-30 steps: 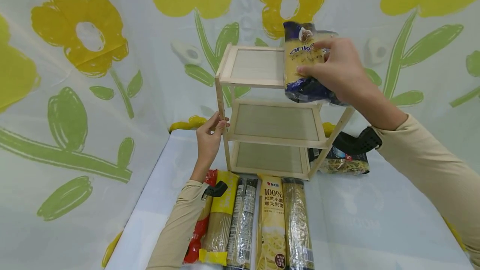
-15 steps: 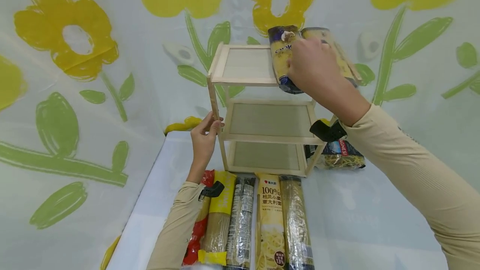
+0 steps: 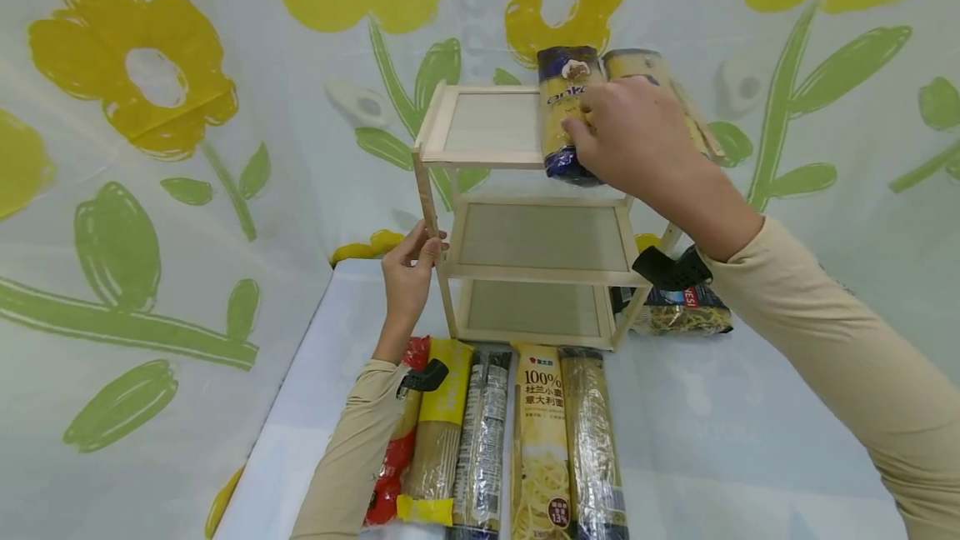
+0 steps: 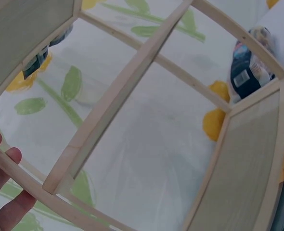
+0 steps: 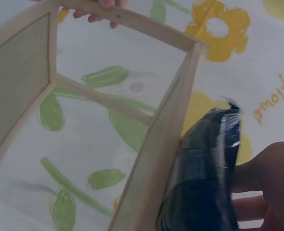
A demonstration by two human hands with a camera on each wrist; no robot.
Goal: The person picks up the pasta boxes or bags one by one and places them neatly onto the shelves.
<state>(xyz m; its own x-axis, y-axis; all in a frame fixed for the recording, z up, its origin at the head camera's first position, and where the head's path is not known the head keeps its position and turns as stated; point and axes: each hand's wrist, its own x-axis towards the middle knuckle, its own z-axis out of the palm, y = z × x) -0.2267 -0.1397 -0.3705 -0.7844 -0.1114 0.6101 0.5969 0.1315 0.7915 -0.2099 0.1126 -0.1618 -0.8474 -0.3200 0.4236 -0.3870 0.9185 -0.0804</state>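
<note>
A three-tier wooden shelf rack [image 3: 546, 236] stands on the white table. My left hand [image 3: 408, 269] holds its left front post, thumb and fingers around the wood, as the left wrist view also shows. On the right part of the top tier lies a blue-and-yellow pasta bag [image 3: 561, 102], its lower end at the front edge. My right hand [image 3: 637, 127] grips this bag by its right side and covers part of it. In the right wrist view, the bag's dark blue end [image 5: 200, 173] is beside the fingers. A second pasta bag [image 3: 637, 65] lies to its right, partly hidden behind my hand.
In front of the rack lies a row of long pasta packs, among them a yellow one [image 3: 442, 407], a cream one [image 3: 542, 440] and a clear one [image 3: 592, 440]. A dark pasta bag [image 3: 686, 311] rests on the table right of the rack. A flowered sheet hangs behind.
My right hand has brought the pasta bag down onto the top tier, slightly left, and straightened it. The second bag beside it has come into view. My left hand stays on the post.
</note>
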